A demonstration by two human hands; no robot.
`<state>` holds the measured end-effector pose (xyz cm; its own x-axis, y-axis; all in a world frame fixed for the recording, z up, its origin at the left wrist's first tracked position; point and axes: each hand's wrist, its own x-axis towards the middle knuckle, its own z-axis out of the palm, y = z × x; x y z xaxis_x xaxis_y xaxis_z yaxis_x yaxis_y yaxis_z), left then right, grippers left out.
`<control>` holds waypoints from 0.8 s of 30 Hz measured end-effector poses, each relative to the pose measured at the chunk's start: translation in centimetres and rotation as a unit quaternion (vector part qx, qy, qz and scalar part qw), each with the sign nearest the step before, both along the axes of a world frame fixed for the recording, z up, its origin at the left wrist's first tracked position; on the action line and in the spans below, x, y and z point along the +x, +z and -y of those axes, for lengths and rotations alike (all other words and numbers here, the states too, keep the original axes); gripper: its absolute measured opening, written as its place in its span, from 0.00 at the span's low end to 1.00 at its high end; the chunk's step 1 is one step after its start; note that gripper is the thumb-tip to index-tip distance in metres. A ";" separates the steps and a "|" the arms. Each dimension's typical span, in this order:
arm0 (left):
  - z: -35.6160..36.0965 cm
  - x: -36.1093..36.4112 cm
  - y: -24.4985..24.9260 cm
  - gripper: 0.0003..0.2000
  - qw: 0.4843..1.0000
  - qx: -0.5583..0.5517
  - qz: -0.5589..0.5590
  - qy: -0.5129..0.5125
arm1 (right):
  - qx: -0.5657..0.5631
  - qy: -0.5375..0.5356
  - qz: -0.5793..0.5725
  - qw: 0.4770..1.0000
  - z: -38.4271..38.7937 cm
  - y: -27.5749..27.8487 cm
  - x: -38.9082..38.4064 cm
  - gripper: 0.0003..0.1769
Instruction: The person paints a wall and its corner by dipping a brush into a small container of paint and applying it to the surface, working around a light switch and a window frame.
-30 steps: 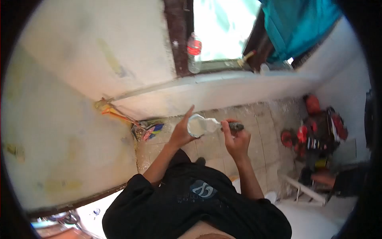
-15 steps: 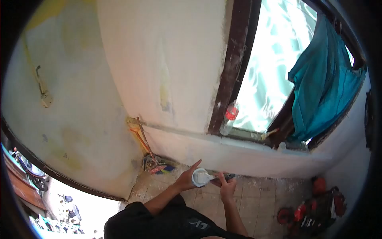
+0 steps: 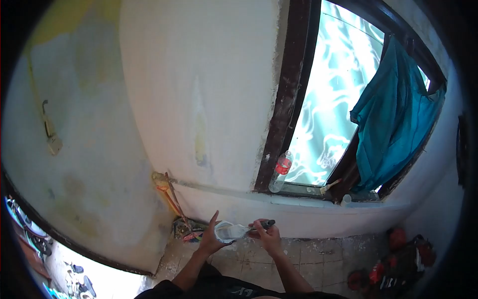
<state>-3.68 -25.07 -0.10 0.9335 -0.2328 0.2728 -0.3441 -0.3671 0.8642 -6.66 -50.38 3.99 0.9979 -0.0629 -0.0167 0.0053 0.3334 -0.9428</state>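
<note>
My left hand (image 3: 211, 243) cups a small white tub (image 3: 217, 234) from the left, thumb raised along its side. Pale material coats the tub's inside and rim. My right hand (image 3: 269, 240) is closed round the dark handle of a putty knife (image 3: 269, 224). Its flat, whitish head tapers toward the handle and lies over the tub's mouth. Both hands are out in front of my body, above the tiled floor (image 3: 254, 256) and near the low part of the wall (image 3: 239, 204).
A plastic bottle (image 3: 280, 172), a brush (image 3: 330, 186) and a white cup (image 3: 346, 200) stand on the window ledge. Teal cloth (image 3: 393, 119) hangs at the window. Long-handled tools (image 3: 175, 199) lean in the corner. Red and black items (image 3: 391, 269) lie at right; shoes (image 3: 82, 284) lie beyond the doorway.
My hands, with the tub and the putty knife, have shifted left in view. The camera has tilted, so wall and window sit differently. The putty knife's head stays over the tub.
</note>
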 end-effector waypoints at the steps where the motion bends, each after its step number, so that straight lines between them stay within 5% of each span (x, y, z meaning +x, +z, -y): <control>1: -0.5 0.5 0.2 0.72 1.000 -0.002 0.011 0.013 | 0.002 0.041 -0.001 0.999 -0.3 0.9 0.7 0.14; 12: -7.7 8.5 1.7 0.71 0.991 -0.097 0.075 0.061 | -0.091 0.047 0.115 0.988 -4.4 9.5 11.6 0.12; 20: -15.0 13.6 -1.8 0.69 0.989 -0.101 0.068 0.080 | -0.138 -0.130 0.295 0.937 -6.3 20.9 19.4 0.13; 24: -18.2 13.8 -3.1 0.69 0.991 -0.068 0.037 0.106 | -0.207 -0.048 0.417 0.884 -11.1 28.0 24.0 0.13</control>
<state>10.12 -6.90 -3.17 0.9335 0.0094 0.3584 -0.3367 -0.3203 0.8854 17.31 -39.30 31.94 0.6417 0.0237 0.7666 0.7655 -0.0799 -0.6384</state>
